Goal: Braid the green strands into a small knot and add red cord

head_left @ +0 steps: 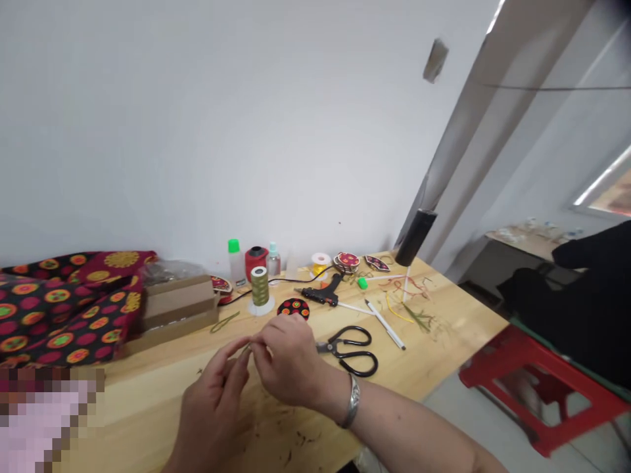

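My left hand [211,407] and my right hand [288,364] meet over the wooden table [434,341], fingertips pinched together on a thin olive-green cord [245,347]. My right wrist wears a silver bangle. Just beyond my fingers lies a round black patch with red and green dots [294,307]. Black-handled scissors [351,351] lie right of my right hand. A spool of olive-green thread [259,289] stands behind.
Patterned red-and-black fabric [64,309] and cardboard boxes [180,309] sit at left. Against the wall stand small bottles [236,263], a red spool [256,259] and a black glue gun [325,292]. Pens [384,323] and cord scraps lie at right. A red stool [537,387] stands past the table's edge.
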`<state>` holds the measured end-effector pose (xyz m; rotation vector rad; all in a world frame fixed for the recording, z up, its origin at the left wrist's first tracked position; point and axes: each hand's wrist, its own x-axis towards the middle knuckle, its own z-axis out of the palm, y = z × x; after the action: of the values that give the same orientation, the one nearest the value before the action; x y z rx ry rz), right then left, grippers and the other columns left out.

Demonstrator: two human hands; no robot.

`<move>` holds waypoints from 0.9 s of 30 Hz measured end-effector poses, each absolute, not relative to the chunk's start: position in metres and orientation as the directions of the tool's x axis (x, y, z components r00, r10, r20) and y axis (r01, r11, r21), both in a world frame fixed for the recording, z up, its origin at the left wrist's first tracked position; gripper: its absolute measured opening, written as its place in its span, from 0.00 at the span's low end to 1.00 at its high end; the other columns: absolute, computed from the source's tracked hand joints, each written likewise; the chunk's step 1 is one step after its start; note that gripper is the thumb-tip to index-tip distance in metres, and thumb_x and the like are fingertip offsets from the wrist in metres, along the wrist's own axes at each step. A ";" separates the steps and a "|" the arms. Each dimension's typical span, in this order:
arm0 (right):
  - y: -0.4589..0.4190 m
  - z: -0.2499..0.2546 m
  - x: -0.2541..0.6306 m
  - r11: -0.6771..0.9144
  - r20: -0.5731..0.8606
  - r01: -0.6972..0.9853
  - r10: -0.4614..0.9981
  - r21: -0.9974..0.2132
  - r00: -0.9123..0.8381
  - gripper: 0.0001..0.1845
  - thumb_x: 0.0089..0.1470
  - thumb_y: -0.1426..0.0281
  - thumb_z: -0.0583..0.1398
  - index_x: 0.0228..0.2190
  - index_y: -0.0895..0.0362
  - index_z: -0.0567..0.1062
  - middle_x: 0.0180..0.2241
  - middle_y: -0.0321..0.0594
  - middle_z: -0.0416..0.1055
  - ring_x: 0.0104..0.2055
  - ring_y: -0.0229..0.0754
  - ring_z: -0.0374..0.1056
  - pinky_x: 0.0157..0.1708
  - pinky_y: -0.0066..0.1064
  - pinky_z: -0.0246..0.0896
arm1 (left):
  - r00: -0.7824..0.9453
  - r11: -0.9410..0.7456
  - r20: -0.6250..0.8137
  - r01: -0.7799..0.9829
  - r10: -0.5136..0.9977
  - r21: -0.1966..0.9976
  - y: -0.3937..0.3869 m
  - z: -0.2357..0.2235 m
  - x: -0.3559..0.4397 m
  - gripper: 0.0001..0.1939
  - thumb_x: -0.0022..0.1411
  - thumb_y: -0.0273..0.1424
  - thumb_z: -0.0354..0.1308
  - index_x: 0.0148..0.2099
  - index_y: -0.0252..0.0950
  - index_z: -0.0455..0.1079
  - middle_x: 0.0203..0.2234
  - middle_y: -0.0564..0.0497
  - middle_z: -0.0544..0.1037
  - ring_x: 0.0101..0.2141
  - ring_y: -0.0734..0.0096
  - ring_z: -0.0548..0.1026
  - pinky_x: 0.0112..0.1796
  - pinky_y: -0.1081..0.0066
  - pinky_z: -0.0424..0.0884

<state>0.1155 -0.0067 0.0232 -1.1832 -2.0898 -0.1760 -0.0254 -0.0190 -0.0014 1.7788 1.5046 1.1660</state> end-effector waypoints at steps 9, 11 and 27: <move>-0.038 0.024 0.117 0.468 0.685 0.839 0.709 -0.278 -0.168 0.07 0.50 0.73 0.52 0.22 0.58 0.66 0.23 0.38 0.65 0.29 0.38 0.59 0.30 0.31 0.47 | 0.160 -0.483 0.580 0.745 0.799 0.460 -0.033 -0.005 -0.024 0.14 0.60 0.36 0.44 0.40 0.39 0.68 0.31 0.52 0.80 0.29 0.68 0.78 0.28 0.76 0.71; -0.044 0.022 0.117 0.456 0.685 0.839 0.714 -0.297 -0.146 0.08 0.50 0.73 0.52 0.22 0.58 0.66 0.24 0.38 0.65 0.29 0.38 0.59 0.30 0.31 0.47 | 0.237 -0.542 0.615 0.753 0.753 0.373 -0.035 -0.010 -0.027 0.14 0.60 0.36 0.44 0.43 0.39 0.68 0.33 0.51 0.80 0.31 0.68 0.78 0.30 0.75 0.71; -0.049 0.023 0.101 0.520 0.672 0.832 0.688 -0.193 -0.273 0.04 0.47 0.72 0.53 0.22 0.58 0.65 0.23 0.39 0.64 0.29 0.40 0.59 0.30 0.33 0.50 | 0.300 -0.542 0.569 0.777 0.766 0.320 -0.036 -0.019 -0.057 0.15 0.58 0.35 0.44 0.37 0.41 0.72 0.31 0.56 0.80 0.28 0.68 0.78 0.28 0.77 0.74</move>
<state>0.1012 -0.0489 0.0235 -1.2344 -2.0365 -0.2544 -0.0569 -0.0359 -0.0191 2.5461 1.5112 1.0987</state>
